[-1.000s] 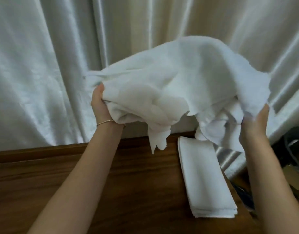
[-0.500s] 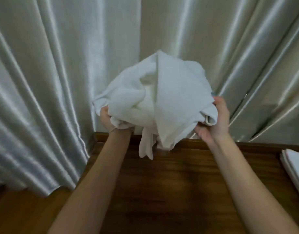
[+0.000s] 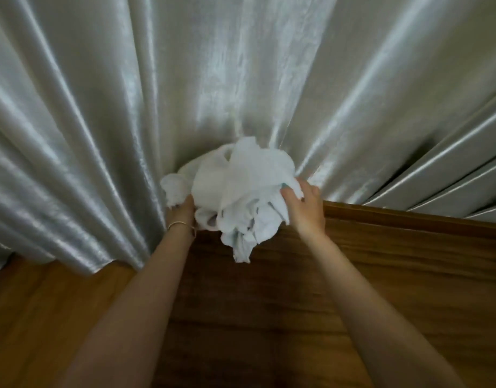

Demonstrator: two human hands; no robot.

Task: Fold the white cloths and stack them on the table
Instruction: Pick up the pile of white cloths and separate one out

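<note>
Two hands hold one crumpled bundle of white cloths [image 3: 241,191] over the back edge of the wooden table [image 3: 353,275], against the curtain [image 3: 241,79]. Left hand [image 3: 182,211] grips its left side, right hand [image 3: 305,203] its right side, fingers curled into the fabric.

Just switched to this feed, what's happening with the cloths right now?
A person holds a crumpled bundle of white cloth in both hands, above the far edge of the wooden table, close to the silvery curtain. The left hand grips its left side, the right hand its right. The cloth is bunched, not yet folded. No folded stack is in view.
</note>
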